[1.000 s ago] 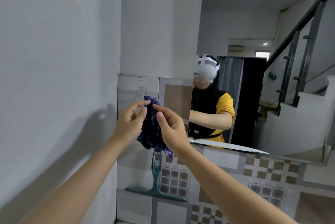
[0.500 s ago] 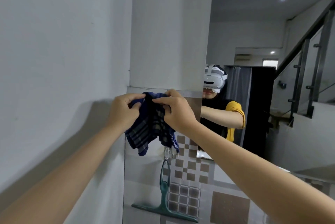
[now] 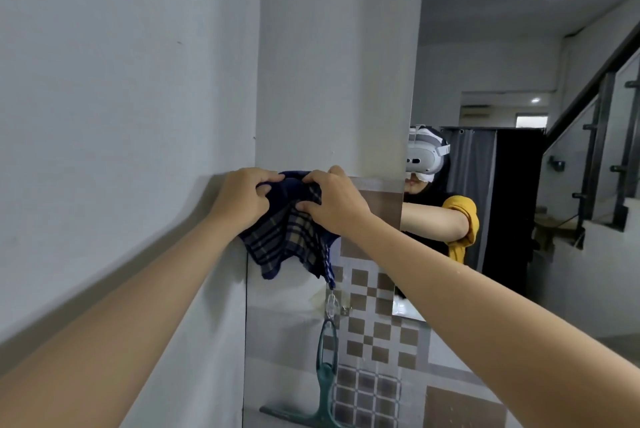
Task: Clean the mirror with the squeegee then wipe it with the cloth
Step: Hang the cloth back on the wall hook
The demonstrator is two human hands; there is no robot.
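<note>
On the left, the left hand (image 3: 242, 199) is being curled round the upper left part of the checked cloth (image 3: 287, 233), fingers bunching the fabric. Just beside it, the right hand (image 3: 337, 204) is gripping the cloth's upper right part, thumb underneath, w/ the rest of the fabric being left to hang below both hands. The cloth is being held up against the tiled wall (image 3: 374, 292) at approx. the tile's top edge, prob. to spread or refold it for wiping. Below the cloth, the green squeegee (image 3: 327, 389) is hanging by its handle from a small wall hook (image 3: 332, 303), blade down, untouched, so the squeegee pass is judged done. Further right, the mirror (image 3: 519, 185) is reflecting the person's arm and yellow sleeve; it is not being touched by the cloth yet.
</note>
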